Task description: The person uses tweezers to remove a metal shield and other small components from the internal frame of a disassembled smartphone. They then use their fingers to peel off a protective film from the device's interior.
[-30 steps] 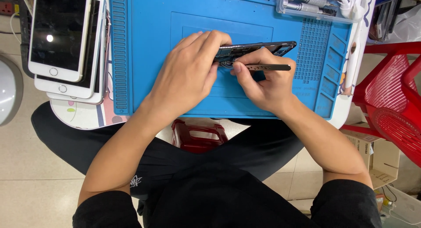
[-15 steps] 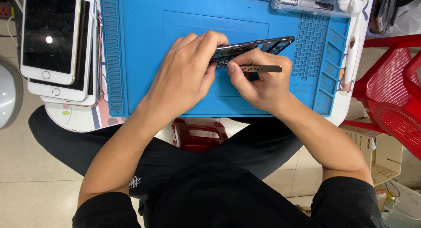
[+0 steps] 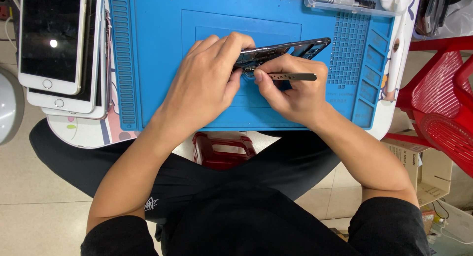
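A dark opened phone frame (image 3: pixel 295 48) is tilted up on its edge over the blue work mat (image 3: pixel 157 49). My left hand (image 3: pixel 207 83) grips the frame's left end, covering that part. My right hand (image 3: pixel 295 88) pinches metal tweezers (image 3: pixel 293 77) that lie flat, their tip pointing left into the frame next to my left thumb. The tip itself is hidden between my fingers.
Several white phones (image 3: pixel 54 44) are stacked at the left of the small table. A clear tray of tools (image 3: pixel 345 0) sits at the mat's top right. Red plastic stools (image 3: pixel 443 108) stand to the right, one (image 3: pixel 221 150) under the table. A cardboard box (image 3: pixel 419 167) is on the floor.
The view has shifted slightly; my hands and the phone frame stay together on the mat, with the tweezers still at the frame's left part.
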